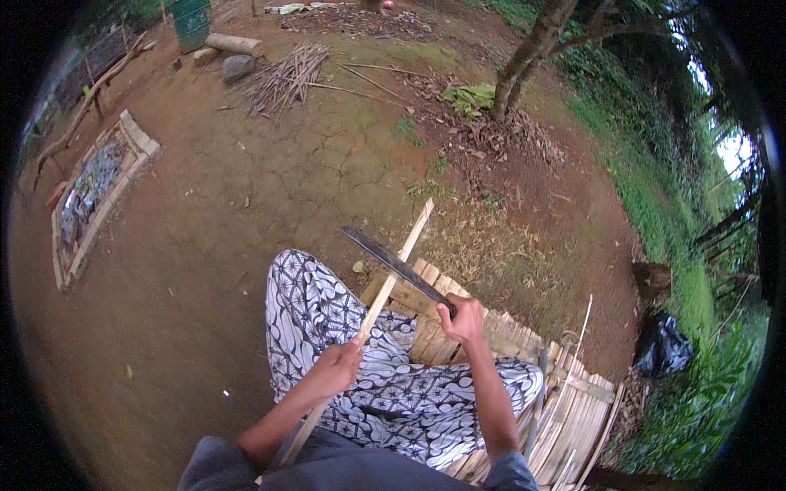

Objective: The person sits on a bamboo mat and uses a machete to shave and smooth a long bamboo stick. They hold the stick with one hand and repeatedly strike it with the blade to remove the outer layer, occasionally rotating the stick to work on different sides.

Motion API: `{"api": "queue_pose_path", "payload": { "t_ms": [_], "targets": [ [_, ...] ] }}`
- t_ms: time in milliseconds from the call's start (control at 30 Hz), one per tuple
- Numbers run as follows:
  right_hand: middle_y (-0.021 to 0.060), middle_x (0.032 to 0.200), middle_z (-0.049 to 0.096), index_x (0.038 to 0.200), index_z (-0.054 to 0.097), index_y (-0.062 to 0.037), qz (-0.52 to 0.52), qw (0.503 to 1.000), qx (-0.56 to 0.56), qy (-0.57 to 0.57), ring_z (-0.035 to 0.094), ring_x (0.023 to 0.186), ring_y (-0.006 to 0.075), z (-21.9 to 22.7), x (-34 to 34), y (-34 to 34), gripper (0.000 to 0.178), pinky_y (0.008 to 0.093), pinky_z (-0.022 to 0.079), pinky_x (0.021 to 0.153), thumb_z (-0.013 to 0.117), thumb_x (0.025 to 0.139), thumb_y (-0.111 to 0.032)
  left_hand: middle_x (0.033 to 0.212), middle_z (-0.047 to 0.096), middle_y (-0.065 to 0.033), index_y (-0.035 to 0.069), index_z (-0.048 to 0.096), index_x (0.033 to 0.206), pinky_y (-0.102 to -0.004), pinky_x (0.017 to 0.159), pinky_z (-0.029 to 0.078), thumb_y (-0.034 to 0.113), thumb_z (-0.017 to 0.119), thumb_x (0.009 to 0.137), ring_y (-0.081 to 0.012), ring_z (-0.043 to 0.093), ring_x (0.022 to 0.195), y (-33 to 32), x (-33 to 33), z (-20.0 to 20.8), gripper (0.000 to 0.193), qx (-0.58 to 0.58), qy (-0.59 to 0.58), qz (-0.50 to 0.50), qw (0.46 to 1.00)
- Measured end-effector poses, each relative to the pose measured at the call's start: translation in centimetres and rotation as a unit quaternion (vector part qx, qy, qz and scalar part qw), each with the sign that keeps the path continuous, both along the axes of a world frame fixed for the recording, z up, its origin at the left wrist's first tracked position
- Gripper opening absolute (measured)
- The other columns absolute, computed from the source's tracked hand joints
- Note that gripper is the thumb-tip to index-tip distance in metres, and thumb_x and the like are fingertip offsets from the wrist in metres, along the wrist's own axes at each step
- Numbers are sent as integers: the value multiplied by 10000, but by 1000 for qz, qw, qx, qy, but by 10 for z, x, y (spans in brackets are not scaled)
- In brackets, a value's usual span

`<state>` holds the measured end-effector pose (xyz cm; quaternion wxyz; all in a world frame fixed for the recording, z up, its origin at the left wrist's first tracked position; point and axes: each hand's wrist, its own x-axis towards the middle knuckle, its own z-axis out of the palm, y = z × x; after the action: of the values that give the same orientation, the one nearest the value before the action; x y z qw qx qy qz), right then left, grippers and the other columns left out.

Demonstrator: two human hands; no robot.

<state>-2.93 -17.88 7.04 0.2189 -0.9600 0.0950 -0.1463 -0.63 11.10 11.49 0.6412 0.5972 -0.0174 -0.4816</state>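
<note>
A long, flat, pale wooden strip [380,307] runs through the fingers of my left hand [334,370], which are clamped around it; one end juts out ahead of them, the rest slants back toward my body. Ahead of these fingers, a long, dark metal blade [391,260] crosses over the strip; whether its edge bites, I cannot tell. The fingers of my right hand [465,321] are wrapped tightly about its grip end. Good control, I judge, calls for a shallow blade angle, light strokes directed away from my left fingers, and a steady strip. Below both hands spreads black-and-white patterned cloth [417,405]; beyond my right fingers lie thin, pale, curled shavings [501,262].
</note>
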Motion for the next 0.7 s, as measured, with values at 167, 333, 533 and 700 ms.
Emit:
{"api": "queue_pose_path", "payload": {
  "t_ms": [167,333,533,700],
  "targets": [
    [108,548,559,658,573,-73,148,985,-86,33,572,493,272,41,-12,41,461,384,460,503,583,756,-523,522,285,63,110,384,668,-234,399,223,400,267,979,-64,265,434,-3,1,-2,441,-43,82,13,996],
    [126,573,574,650,581,-63,98,989,-101,34,574,506,317,27,0,7,454,413,458,493,572,768,-502,532,333,32,76,400,631,-278,441,274,358,281,983,-101,296,472,0,-11,-7,466,21,-153,-37,987],
    [171,544,562,737,613,-61,-34,993,-91,63,582,521,361,55,0,4,404,437,484,528,535,811,-450,524,322,39,79,392,619,-274,436,267,374,276,979,-88,287,455,-5,-5,-16,479,-34,-5,-18,999],
    [79,584,585,692,606,-120,242,956,-168,-7,582,496,272,57,-11,45,411,387,451,465,561,741,-525,513,316,40,82,381,625,-261,423,263,370,272,979,-90,281,443,-4,-13,-15,469,-17,-126,-44,991]
  ]
}}
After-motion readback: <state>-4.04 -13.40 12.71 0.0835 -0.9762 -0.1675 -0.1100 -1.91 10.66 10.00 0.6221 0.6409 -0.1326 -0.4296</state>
